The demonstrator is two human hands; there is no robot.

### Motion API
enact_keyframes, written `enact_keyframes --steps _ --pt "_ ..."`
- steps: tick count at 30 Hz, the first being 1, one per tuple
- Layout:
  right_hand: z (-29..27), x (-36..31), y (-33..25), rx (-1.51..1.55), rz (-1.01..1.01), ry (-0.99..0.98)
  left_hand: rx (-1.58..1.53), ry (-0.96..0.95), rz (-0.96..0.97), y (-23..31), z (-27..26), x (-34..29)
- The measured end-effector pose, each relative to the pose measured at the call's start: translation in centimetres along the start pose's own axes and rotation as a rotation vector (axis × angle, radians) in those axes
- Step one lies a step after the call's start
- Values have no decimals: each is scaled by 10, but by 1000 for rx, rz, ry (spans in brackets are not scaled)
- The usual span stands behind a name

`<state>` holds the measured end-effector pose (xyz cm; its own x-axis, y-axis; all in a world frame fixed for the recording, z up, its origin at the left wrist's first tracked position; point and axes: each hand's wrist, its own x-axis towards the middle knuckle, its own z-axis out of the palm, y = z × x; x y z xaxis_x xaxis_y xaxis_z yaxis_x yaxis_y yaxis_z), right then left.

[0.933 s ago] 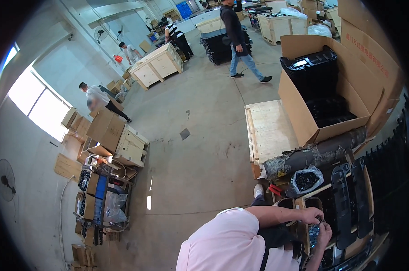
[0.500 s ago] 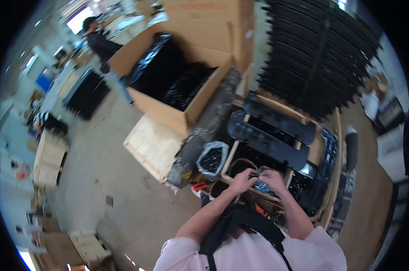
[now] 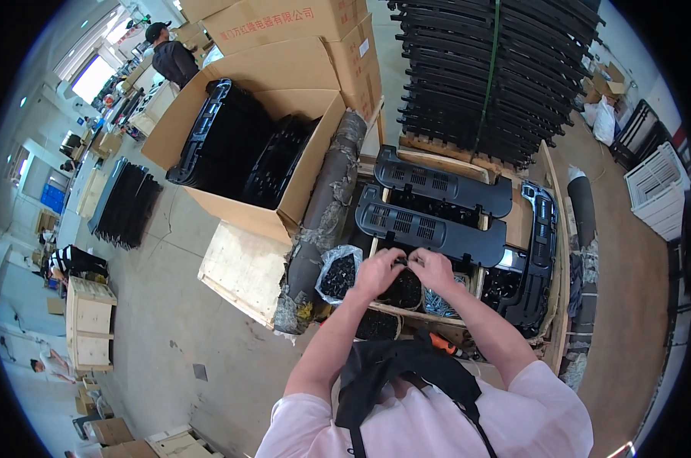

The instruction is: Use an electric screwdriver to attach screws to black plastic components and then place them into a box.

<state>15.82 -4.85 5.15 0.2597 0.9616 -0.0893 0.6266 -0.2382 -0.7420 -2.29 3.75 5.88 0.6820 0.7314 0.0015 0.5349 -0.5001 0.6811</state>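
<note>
My left hand (image 3: 377, 275) and my right hand (image 3: 432, 272) meet at the near edge of a long black plastic panel (image 3: 431, 231) with vent slots. The fingers of both are pinched together. A small dark piece (image 3: 400, 262) shows at the left fingertips; its kind is too small to make out. What the right fingertips hold, if anything, is hidden. Just below the hands lies a tub of small black parts (image 3: 401, 292). Close under my right wrist is a container of silvery screws (image 3: 440, 304). A second vented black panel (image 3: 443, 185) lies beyond the first.
A clear bag of black parts (image 3: 339, 276) stands left of the hands, with an orange-black power tool (image 3: 445, 346) nearer me. Further left are a rolled grey sheet (image 3: 324, 195) and an open carton (image 3: 303, 191). Black parts are stacked high (image 3: 452, 80) at the back. A person (image 3: 174, 61) stands far left.
Both hands have moved from over the screw container to the panel's near edge, slightly left and away from me. The whole view has turned as well.
</note>
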Motion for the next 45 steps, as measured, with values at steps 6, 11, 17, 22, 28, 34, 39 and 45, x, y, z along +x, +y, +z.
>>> enact_keyframes --steps 6,11,17,22,28,34,39,45 --pt "11 55 -22 -61 -167 154 59 82 35 -27 -27 49" --pt "17 71 -17 -131 -141 100 100 22 30 -40 -27 62" --pt "18 70 -18 -122 -155 87 94 -13 57 -42 -29 59" --pt "14 66 -28 -156 -116 3 125 -22 122 -49 -31 56" --pt "13 70 -18 -155 -142 55 41 -51 55 -37 -32 63" --pt "27 72 -41 -46 -22 50 -193 242 -234 -63 -29 26" --pt "0 50 -11 759 240 -200 -1560 102 -866 -40 0 -20" --pt "5 -10 15 1148 432 -362 -1462 -124 -622 2 15 -79"
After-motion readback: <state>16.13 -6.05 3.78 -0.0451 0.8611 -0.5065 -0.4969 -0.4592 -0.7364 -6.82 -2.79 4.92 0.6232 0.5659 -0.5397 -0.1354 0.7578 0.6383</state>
